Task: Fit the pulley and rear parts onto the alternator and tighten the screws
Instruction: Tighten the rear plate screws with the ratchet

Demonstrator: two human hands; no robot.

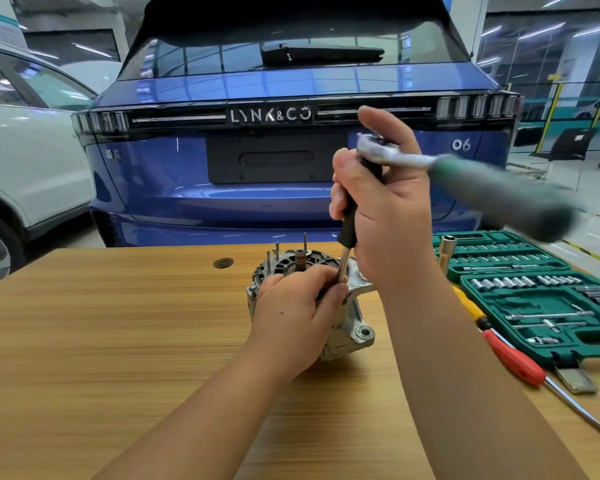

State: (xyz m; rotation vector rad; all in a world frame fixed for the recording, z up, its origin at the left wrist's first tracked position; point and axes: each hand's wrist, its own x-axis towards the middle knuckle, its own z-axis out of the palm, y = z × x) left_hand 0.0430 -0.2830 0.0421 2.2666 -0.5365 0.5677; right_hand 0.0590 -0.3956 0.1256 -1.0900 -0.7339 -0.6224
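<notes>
The alternator (pixel 326 306) stands rear-face up on the wooden table (pixel 118 323), and everything here is placed from it. On its near left side the left hand (pixel 295 313) curls over the housing, its fingertips pinching the lower shaft of the extension bar (pixel 347 244) to guide it onto a fastener. Above the alternator, the right hand (pixel 385 202) is wrapped around the bar's black grip and the head of the ratchet (pixel 465 174), whose green handle sweeps out to the right, blurred.

To do this well, I judge the bar should stay square to the screw, the left hand steadying the body while the ratchet turns in short strokes.

The socket tip and screw are hidden behind the left fingers. Right of the alternator lie a red screwdriver (pixel 516 358) and the green socket case (pixel 541 296), cut off at the edge. No pulley is visible.
</notes>
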